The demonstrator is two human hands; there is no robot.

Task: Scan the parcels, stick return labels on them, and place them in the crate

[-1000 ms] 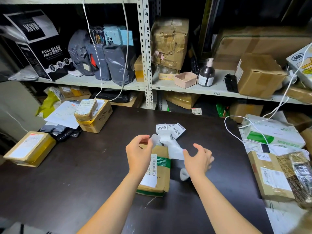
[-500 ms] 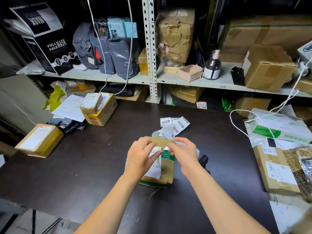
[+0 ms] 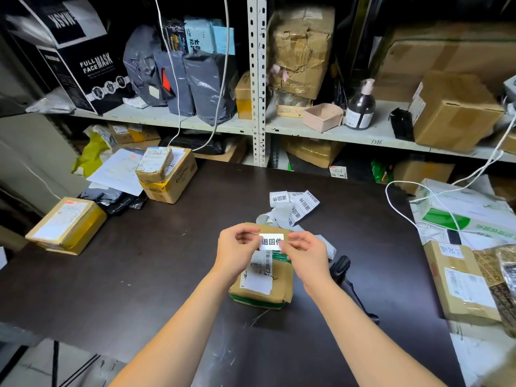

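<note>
Behind the far edge of the dark table (image 3: 117, 277) stands a metal shelf (image 3: 321, 129) carrying a black "FULL FACE MASK" box (image 3: 83, 68), grey plastic bags (image 3: 181, 79), a pink open tray (image 3: 322, 116) and a dark pump bottle (image 3: 361, 107). A white cable (image 3: 435, 196) loops over the table's right edge. Loose papers (image 3: 114, 171) lie off the far-left corner.
</note>
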